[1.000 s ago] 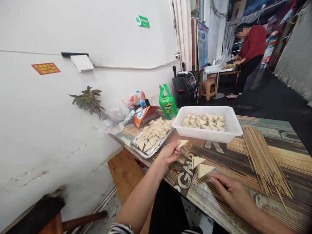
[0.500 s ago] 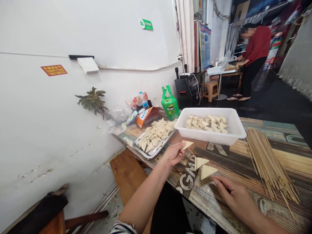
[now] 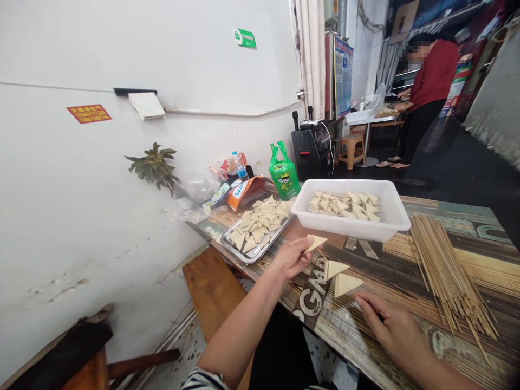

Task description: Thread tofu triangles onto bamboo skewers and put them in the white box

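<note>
Between the thumb and fingers of my left hand [image 3: 293, 258] is a pale triangular piece [image 3: 317, 243] that looks like tofu skin. My right hand [image 3: 390, 319] pinches the near end of a thin skewer [image 3: 320, 252]. Two more triangles, a middle one [image 3: 336, 269] and a nearer one [image 3: 348, 284], are threaded on that skewer. Its far end meets the piece in my left hand. Left of my hands, a metal tray [image 3: 249, 260] carries a heap of loose triangles [image 3: 262, 222].
A white plastic tub [image 3: 345, 227] holds several filled skewers. Bare skewers [image 3: 450, 271] lie in a pile on the right of the wooden table [image 3: 483, 260]. A green bag [image 3: 284, 176] and snack packets [image 3: 246, 192] stand behind the tray. Farther back, a person in red [image 3: 434, 76] bends over another table.
My left hand and its triangle have shifted slightly right, nearer the skewer's other triangles. My right hand stays almost in place. The person in the background has moved slightly right.
</note>
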`<state>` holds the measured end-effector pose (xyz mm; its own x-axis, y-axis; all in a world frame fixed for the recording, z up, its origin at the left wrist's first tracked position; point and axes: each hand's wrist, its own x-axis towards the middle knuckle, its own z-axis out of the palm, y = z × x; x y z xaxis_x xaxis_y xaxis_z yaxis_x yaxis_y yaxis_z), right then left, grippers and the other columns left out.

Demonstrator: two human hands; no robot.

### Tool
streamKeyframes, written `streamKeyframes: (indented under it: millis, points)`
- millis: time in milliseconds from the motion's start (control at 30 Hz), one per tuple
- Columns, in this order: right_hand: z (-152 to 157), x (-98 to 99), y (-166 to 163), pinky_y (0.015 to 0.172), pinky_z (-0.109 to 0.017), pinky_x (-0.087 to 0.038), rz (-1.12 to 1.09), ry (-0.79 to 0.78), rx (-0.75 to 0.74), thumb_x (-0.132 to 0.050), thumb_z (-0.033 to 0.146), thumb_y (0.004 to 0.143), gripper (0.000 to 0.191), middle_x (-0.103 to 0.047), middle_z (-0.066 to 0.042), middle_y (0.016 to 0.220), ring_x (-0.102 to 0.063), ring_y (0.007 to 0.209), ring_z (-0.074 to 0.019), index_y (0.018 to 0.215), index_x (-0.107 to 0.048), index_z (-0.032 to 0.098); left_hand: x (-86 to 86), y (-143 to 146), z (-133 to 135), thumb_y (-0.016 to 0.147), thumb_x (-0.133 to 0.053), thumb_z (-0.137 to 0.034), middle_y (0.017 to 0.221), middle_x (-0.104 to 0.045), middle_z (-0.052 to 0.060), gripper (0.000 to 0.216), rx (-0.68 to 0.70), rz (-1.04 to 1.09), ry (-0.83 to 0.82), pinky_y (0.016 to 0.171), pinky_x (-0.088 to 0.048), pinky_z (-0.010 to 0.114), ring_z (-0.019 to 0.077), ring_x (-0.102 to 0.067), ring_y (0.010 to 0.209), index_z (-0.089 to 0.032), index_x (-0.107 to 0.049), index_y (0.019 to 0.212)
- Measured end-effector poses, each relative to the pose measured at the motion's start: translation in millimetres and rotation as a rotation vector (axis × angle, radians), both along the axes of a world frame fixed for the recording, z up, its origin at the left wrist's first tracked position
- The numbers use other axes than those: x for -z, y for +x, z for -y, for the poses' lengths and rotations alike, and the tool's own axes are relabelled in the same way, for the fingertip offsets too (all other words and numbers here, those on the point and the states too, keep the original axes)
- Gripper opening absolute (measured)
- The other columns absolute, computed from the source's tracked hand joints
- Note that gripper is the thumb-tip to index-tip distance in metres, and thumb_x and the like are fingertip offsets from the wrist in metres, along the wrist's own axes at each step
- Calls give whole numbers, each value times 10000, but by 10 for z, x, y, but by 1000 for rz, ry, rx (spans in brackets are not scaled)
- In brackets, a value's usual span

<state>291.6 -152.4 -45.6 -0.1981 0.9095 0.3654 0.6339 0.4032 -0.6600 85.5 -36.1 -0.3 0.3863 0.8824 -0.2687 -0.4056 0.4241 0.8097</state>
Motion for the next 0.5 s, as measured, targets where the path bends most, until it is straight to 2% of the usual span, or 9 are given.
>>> streamKeyframes:
  millis: [500]
  points:
    - [13, 63, -6, 592, -238, -495, 34, 63, -3, -377, 276, 888, 210, -693, -22, 767, -653, 644, -148, 890, -572, 196, -22, 29, 85, 722, -631, -313, 897, -604, 84, 275, 43, -70, 67, 325, -198, 88, -30, -364, 418, -102, -623, 897]
